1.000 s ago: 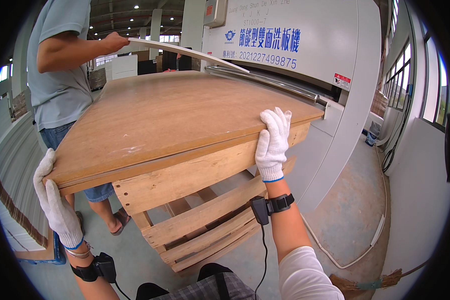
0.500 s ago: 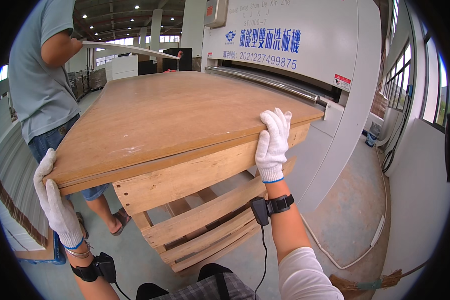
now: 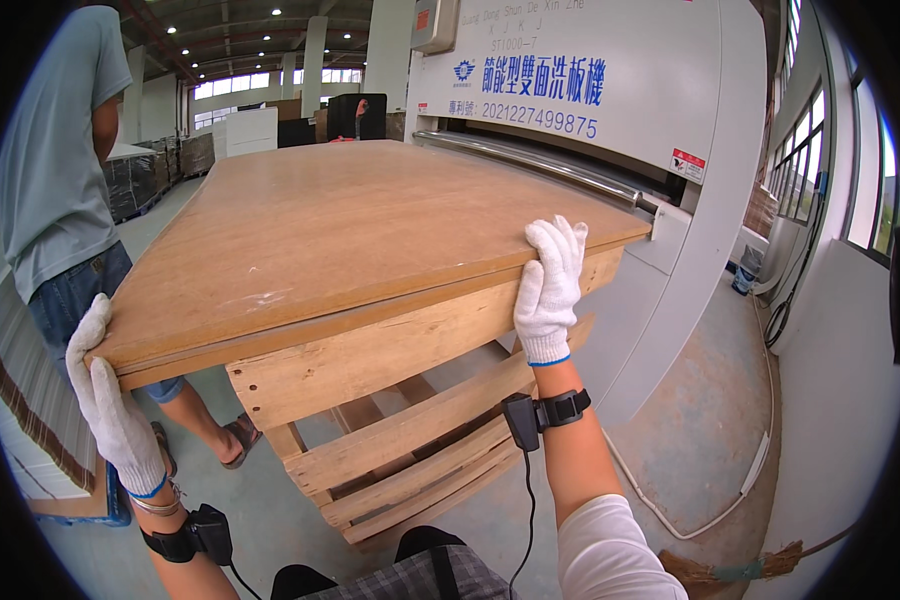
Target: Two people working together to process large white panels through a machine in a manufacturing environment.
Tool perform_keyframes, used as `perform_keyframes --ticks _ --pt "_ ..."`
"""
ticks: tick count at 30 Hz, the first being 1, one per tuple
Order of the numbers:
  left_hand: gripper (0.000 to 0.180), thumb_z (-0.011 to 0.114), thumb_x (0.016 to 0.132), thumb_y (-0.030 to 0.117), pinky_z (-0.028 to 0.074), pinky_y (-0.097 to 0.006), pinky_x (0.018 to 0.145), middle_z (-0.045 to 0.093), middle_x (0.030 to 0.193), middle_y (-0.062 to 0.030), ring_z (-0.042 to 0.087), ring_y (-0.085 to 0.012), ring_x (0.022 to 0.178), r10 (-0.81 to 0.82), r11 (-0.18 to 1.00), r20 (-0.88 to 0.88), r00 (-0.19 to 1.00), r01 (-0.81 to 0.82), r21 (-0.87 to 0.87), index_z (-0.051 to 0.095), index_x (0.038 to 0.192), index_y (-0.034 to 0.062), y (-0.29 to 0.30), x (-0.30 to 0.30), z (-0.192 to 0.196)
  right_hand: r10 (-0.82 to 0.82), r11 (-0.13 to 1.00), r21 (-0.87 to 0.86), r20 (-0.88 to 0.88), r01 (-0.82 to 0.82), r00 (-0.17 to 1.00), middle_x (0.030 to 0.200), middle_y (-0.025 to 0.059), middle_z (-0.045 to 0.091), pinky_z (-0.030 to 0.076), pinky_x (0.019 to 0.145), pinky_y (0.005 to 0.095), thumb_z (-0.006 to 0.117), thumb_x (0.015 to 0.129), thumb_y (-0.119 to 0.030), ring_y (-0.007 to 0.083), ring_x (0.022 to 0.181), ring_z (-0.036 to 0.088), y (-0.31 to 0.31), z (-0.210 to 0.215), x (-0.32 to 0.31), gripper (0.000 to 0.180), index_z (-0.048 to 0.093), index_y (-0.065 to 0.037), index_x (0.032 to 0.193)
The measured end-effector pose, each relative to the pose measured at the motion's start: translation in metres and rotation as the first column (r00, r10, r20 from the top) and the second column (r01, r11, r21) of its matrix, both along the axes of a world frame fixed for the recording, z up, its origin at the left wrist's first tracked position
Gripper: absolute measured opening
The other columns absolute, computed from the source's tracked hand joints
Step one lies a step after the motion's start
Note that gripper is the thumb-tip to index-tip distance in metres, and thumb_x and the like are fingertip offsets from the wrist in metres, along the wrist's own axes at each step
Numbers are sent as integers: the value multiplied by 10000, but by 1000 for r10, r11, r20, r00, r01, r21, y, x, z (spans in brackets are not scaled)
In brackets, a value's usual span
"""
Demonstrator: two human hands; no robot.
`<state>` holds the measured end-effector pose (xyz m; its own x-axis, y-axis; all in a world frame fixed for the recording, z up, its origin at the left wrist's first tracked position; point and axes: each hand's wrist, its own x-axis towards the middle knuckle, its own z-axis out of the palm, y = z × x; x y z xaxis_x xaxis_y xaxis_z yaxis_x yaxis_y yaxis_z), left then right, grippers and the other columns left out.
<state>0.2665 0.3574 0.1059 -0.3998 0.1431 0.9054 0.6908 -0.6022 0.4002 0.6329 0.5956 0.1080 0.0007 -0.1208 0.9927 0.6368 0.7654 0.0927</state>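
Factory hall with a concrete floor and a big pale machine fills the head view. Atop a stack on a wooden pallet lies the brown board, wide, thin and stiff; it looks heavy and best gripped at its near edge, hands far apart. The left hand, gloved, clasps the near corner; the right hand curls over the edge above it. Beyond the left hand stands another person.

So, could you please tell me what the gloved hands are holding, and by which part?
Both grip the top brown board of the stack: left hand at its near-left corner, right hand on its near edge.
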Motion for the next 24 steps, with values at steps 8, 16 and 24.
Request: perform_keyframes --ticks 8,16,24 --pt "438 371 972 293 243 -389 1106 481 1321 -201 425 -273 1257 -23 1000 6 1000 23 -11 456 1245 -39 0 0 -2 -11 1000 1 7 11 1000 1121 128 604 202 1131 516 488 864 -129 336 1201 485 0 0 1 281 599 -42 1108" --pt "444 379 961 291 251 -406 1102 496 1304 -216 443 -290 1242 -4 1000 25 1000 4 3 467 1224 -56 -1 -1 -1 -5 1000 3 7 5 1000 1117 134 601 200 1130 521 483 869 -136 341 1197 486 0 0 0 278 600 -42 1103" --pt "436 378 973 301 236 -371 1108 473 1336 -178 415 -252 1269 -25 999 -11 1000 25 -24 455 1260 -19 -1 -5 -3 -12 1000 2 7 12 1000 1115 133 601 204 1127 524 480 876 -146 340 1195 487 1 0 1 277 599 -45 1104"
